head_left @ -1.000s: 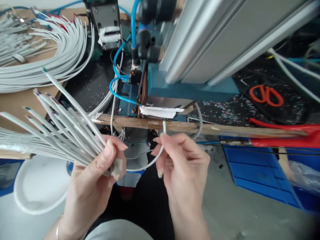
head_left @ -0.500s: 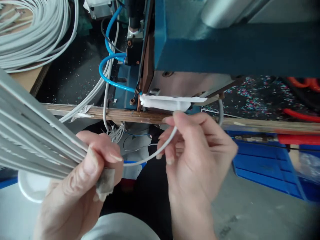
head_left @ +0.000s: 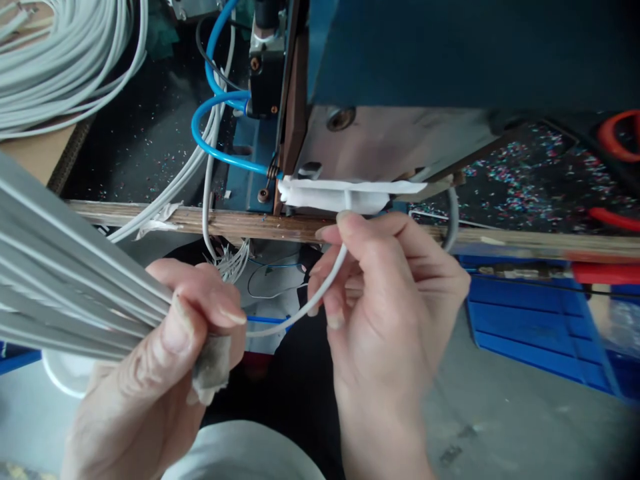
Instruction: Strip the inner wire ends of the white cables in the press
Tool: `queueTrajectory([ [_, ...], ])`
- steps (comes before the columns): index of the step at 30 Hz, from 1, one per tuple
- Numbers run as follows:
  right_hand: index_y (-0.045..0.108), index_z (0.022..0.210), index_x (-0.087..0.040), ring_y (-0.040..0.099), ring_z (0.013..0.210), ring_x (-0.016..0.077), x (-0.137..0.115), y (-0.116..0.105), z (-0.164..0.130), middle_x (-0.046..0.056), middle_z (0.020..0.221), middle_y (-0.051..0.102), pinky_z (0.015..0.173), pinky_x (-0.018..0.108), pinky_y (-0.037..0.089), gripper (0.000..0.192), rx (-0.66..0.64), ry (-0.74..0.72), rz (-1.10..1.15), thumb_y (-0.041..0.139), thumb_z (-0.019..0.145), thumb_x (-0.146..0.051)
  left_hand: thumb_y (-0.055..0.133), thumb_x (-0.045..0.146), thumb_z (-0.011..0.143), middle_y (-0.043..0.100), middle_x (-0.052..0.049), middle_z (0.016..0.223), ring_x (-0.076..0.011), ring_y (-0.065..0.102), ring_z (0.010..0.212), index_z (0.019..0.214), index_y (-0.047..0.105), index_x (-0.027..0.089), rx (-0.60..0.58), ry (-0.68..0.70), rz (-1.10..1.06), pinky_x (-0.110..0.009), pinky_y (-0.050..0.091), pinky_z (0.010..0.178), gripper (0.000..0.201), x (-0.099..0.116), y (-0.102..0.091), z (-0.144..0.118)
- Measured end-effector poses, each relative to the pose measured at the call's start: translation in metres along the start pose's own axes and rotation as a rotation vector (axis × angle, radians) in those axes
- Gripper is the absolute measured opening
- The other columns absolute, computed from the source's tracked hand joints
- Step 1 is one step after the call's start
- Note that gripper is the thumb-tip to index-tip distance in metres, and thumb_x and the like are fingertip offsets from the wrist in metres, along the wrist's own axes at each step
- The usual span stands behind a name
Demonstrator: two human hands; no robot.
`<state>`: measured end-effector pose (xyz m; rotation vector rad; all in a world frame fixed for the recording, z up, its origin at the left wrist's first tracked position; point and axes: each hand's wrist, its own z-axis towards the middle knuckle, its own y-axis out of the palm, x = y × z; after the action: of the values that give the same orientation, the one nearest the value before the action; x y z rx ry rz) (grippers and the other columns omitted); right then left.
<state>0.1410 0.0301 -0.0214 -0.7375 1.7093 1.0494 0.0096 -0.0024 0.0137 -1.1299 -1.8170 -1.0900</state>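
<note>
Workbench edge | left hand fingers clamp cable bundle | right hand raised, fingers pinch single cable

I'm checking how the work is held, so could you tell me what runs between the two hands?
In the head view, a single white cable spans from the left hand to the right hand.

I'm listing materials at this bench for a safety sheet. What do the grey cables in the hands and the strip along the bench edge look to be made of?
Cable bundle in the left hand: likely plastic-sheathed, matt pale grey, smooth. The single cable pinched by the right hand bends in a soft curve, so it is flexible. Edge strip: looks like wood, brown, grain lines showing, unpainted.
</note>
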Motion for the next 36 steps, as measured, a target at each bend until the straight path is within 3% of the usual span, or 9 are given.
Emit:
queueTrajectory([
  [3,0.067,0.067,-0.022,0.051,0.030,0.0056,0.0000,0.0006,0.0005,-0.007,0.049,0.063,0.026,0.016,0.029,0.027,0.019,0.008,-0.025,0.075,0.092,-0.028,0.084,0.042,0.084,0.057,0.002,0.061,-0.0082,0.040,0.047,0.074,0.077,0.025,-0.047,0.057,-0.073,-0.024,0.031,0.041,0.021,-0.0026,0.0007,0.0015],
  [7,0.066,0.065,-0.021,0.047,0.027,0.0049,-0.0001,0.0007,0.0005,-0.006,0.048,0.061,0.026,0.017,0.032,0.031,0.018,0.014,-0.011,0.079,0.090,-0.034,0.085,0.043,0.083,0.057,0.002,0.061,-0.0077,0.037,0.046,0.074,0.079,0.026,-0.073,0.028,-0.025,-0.024,0.033,0.042,0.020,-0.0003,0.0004,0.0028],
  [15,0.065,0.068,-0.021,0.048,0.028,0.0049,0.0012,0.0019,-0.0023,-0.007,0.050,0.064,0.028,0.017,0.035,0.028,0.012,-0.011,-0.043,0.075,0.093,-0.029,0.089,0.042,0.077,0.053,0.001,0.063,-0.0108,0.043,0.051,0.070,0.075,0.027,0.001,-0.041,-0.049,-0.024,0.042,0.047,0.021,-0.0017,0.0012,-0.0001],
  [20,0.065,0.068,-0.022,0.052,0.030,0.0053,0.0011,0.0026,-0.0030,-0.008,0.051,0.064,0.028,0.016,0.035,0.027,0.026,-0.032,-0.062,0.071,0.094,-0.023,0.090,0.044,0.075,0.057,0.000,0.067,-0.0132,0.045,0.055,0.070,0.076,0.030,0.008,-0.018,-0.001,-0.025,0.038,0.045,0.021,-0.0008,0.0010,0.0009],
  [27,0.069,0.068,-0.022,0.052,0.031,0.0065,0.0004,0.0019,-0.0011,-0.007,0.050,0.064,0.027,0.016,0.033,0.024,0.008,0.017,0.003,0.079,0.089,-0.028,0.093,0.042,0.071,0.059,0.000,0.069,-0.0120,0.043,0.053,0.068,0.077,0.028,0.023,-0.040,-0.016,-0.024,0.039,0.045,0.022,-0.0003,0.0017,0.0008],
  [36,0.067,0.066,-0.023,0.051,0.031,0.0066,-0.0007,0.0020,-0.0005,-0.007,0.049,0.062,0.028,0.018,0.034,0.027,0.003,0.014,-0.037,0.075,0.092,-0.025,0.090,0.041,0.076,0.060,0.000,0.071,-0.0102,0.044,0.052,0.070,0.076,0.027,0.015,-0.044,-0.045,-0.024,0.037,0.045,0.020,-0.0010,0.0031,-0.0016],
])
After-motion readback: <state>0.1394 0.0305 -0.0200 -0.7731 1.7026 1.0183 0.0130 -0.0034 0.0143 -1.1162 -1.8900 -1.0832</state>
